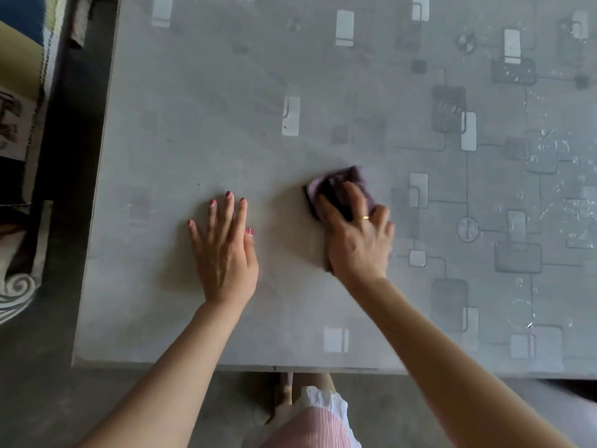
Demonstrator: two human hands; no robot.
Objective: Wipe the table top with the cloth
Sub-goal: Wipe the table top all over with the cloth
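Note:
A grey table top (258,76) with a pattern of pale and dark rectangles fills most of the view. A folded purple cloth (336,184) lies on it a little right of the middle. My right hand (358,234) presses down on the cloth with spread fingers; part of the cloth shows beyond the fingertips and a corner shows under the wrist. The cloth looks blurred. My left hand (226,250) rests flat on the bare table to the left of the cloth, fingers straight.
The table's left edge (97,195) and near edge (226,367) border a dark floor. Patterned fabric or cushions (19,156) sit off the left side. The right part of the table top shows glinting specks or droplets (555,150).

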